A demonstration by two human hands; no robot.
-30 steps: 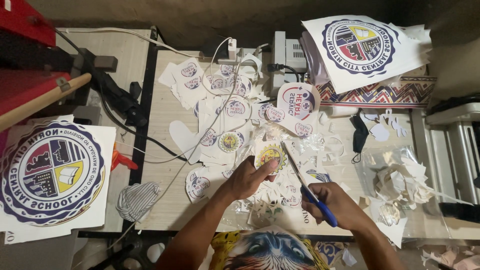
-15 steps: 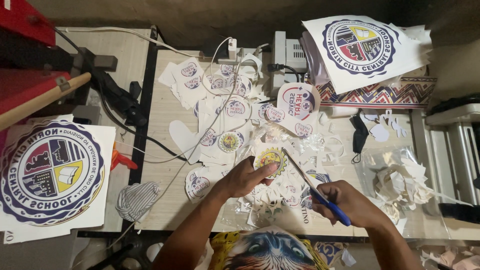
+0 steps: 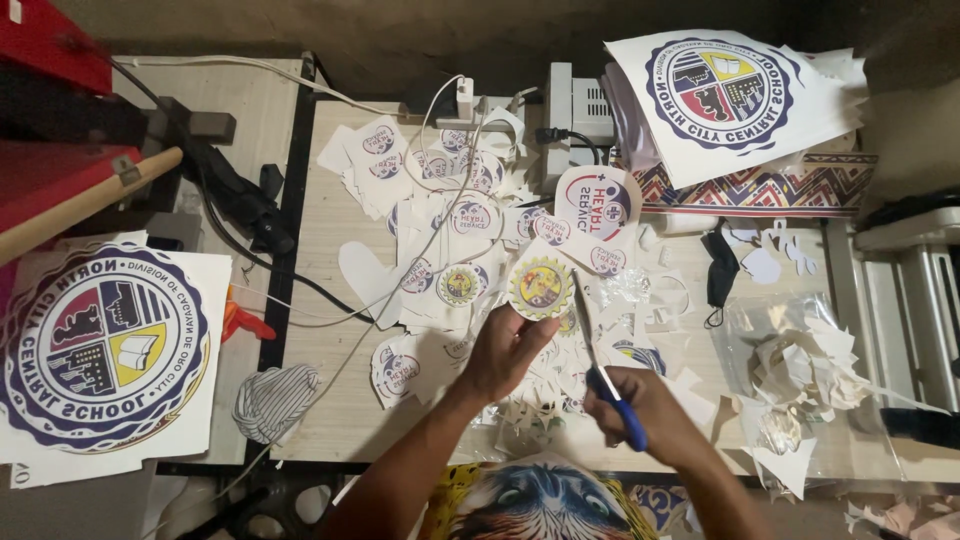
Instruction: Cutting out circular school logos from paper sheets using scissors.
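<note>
My left hand (image 3: 503, 350) holds up a round cut-out paper emblem (image 3: 540, 287), yellow and green, by its lower edge. My right hand (image 3: 640, 410) grips blue-handled scissors (image 3: 600, 360) whose blades point up toward the emblem's right side, close to it but apart. Both hands hover over a wooden table (image 3: 330, 400) strewn with printed round emblems and white paper offcuts.
Large printed crest sheets lie at the left (image 3: 100, 350) and top right (image 3: 725, 95). A white cable (image 3: 440, 200) crosses the table from a charger at the back. A clear bag of paper scraps (image 3: 810, 370), a black face mask (image 3: 718, 275) and a striped cloth (image 3: 275, 398) lie around.
My left hand has lifted the round emblem up and forward. The scissors in my right hand have swung to point up beside it.
</note>
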